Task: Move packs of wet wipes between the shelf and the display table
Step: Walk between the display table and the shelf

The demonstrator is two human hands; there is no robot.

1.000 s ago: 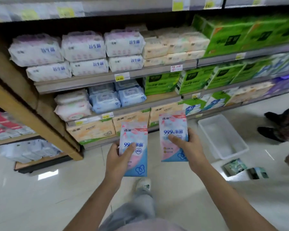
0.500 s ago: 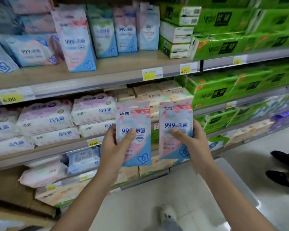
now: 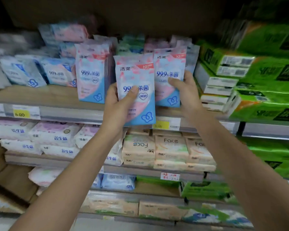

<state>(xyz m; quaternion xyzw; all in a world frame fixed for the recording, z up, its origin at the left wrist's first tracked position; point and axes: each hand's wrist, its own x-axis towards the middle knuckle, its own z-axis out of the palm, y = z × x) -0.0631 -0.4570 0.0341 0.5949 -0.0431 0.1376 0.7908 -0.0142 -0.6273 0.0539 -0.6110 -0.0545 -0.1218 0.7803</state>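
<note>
Several flat packs (image 3: 23, 72) lie at the far left of the upper shelf (image 3: 48, 95), too smeared to count surely; two blue-and-white fronts can be made out. Before them a strip of bare board runs to the front lip, where a yellow price tag (image 3: 21, 114) reads 6.00. One standing pack (image 3: 92, 75) of the pink-and-blue kind is upright near the lip. More upright packs stand in a row behind it, blurred and overlapping, so their number is unclear.

The left hand (image 3: 118, 105) grips the left pack (image 3: 137, 97) of wet wipes in front of the shelf lip, off the board. Its thumb is pressed flat across the front, and its fingers are curled behind, hidden. This pack covers the left edge of the right pack (image 3: 168, 80). The right hand (image 3: 187, 92) pinches that one at its right edge, thumb on the front, fingers wrapped behind. The right pack's bottom edge is level with the board just behind the lip; whether it touches the wood cannot be told. That makes two held packs, one per hand. Any free board between the standing pack and the right pack is hidden by the left pack.

Green tissue packs (image 3: 265, 80) crowd the shelf just beside the right hand and are cut off by the frame edge. On the shelf below, three Face packs (image 3: 170, 147) sit side by side.
</note>
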